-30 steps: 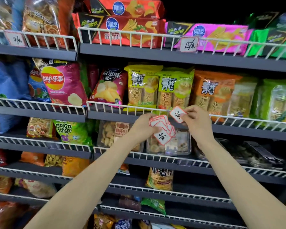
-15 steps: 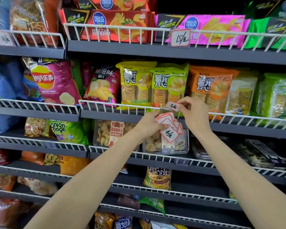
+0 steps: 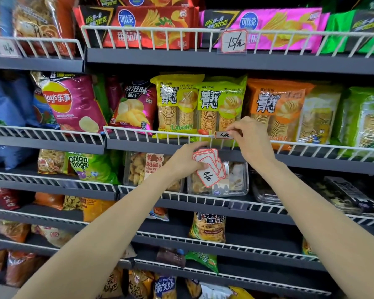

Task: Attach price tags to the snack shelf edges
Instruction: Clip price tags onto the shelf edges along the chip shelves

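The right hand (image 3: 254,143) is pinching a small red-bordered price tag (image 3: 224,135) between thumb and fingertips, its grip closed on the tag's right end, and is holding it flat against the top wire of the white wire rail (image 3: 160,134) on the chip shelf. The tag is sitting on that rail directly in front of the green-yellow crisp packs (image 3: 220,104), just left of the orange pack (image 3: 274,108). Below the rail, the left hand (image 3: 186,160) is gripping a fanned stack of tags (image 3: 209,167), fingers curled round them, in front of the clear biscuit box (image 3: 225,182). Above the rail, another tag marked 15 (image 3: 233,41) is hanging on the upper shelf's wire edge.
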A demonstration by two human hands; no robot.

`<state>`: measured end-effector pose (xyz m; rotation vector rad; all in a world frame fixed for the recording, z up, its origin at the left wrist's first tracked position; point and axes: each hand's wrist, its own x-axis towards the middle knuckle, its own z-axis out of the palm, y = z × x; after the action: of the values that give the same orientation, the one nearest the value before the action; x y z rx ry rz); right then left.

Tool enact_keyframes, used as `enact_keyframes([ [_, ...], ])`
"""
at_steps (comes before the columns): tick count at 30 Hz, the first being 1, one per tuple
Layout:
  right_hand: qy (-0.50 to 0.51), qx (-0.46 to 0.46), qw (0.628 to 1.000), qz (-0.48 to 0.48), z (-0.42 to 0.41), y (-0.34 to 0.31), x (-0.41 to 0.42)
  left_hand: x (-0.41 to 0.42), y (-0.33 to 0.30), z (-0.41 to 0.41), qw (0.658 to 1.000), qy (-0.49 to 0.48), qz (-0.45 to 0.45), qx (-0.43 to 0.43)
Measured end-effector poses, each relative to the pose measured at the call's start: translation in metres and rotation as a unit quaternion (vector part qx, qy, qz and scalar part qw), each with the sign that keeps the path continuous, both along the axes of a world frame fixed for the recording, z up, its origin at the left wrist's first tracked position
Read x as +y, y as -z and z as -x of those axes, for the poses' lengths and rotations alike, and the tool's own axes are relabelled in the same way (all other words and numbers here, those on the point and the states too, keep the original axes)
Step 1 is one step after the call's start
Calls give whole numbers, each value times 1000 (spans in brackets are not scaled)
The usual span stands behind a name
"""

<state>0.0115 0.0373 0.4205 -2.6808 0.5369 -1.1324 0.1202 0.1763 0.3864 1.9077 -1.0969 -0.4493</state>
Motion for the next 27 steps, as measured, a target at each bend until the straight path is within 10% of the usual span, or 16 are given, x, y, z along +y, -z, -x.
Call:
enact_keyframes([
  [27, 93, 113, 962, 232, -10, 21, 4, 6, -5, -3, 993, 20, -62, -97],
])
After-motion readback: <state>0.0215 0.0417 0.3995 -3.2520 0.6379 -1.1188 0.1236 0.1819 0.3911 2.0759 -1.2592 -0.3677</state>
